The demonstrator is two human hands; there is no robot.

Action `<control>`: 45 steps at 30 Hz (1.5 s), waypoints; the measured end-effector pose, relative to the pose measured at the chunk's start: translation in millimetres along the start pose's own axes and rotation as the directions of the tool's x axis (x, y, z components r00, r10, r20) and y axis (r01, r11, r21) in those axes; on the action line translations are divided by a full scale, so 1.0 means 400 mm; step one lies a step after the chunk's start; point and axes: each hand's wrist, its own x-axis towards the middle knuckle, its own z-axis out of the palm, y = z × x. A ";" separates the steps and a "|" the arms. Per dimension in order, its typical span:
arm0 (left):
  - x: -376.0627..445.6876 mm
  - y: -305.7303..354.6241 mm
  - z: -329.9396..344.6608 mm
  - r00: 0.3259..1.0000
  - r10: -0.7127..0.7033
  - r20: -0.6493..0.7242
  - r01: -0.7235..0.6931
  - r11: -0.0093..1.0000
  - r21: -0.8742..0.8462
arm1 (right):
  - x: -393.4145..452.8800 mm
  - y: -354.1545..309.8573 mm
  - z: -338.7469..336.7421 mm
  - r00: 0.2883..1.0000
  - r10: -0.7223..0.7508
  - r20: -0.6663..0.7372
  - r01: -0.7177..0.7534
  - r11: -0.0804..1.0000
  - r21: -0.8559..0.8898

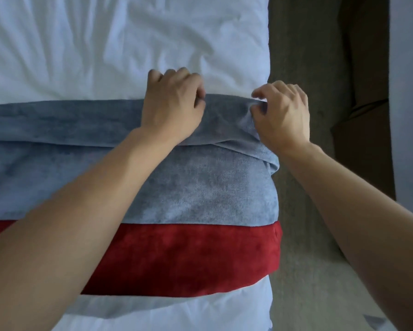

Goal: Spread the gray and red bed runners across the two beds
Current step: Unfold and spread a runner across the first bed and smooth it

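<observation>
A gray and red bed runner [200, 194] lies across the white bed [105, 44]. Its gray part is folded over on itself along the far edge, and the red band [188, 259] runs along the near side. My left hand [172, 106] holds the folded gray edge, fingers curled over its far side. My right hand [282, 113] pinches the same gray fold at the bed's right edge. Both forearms reach over the runner and hide part of it.
A carpeted floor strip [303, 211] runs along the bed's right side. A dark wooden piece of furniture [360, 127] stands beyond it. White fabric [411, 91], maybe the second bed, shows at the far right edge.
</observation>
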 end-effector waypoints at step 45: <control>-0.871 -0.139 -0.058 0.922 0.139 0.362 -0.031 0.957 -0.289 | -0.793 -0.380 0.063 0.936 -0.307 0.170 0.317 0.948 -0.037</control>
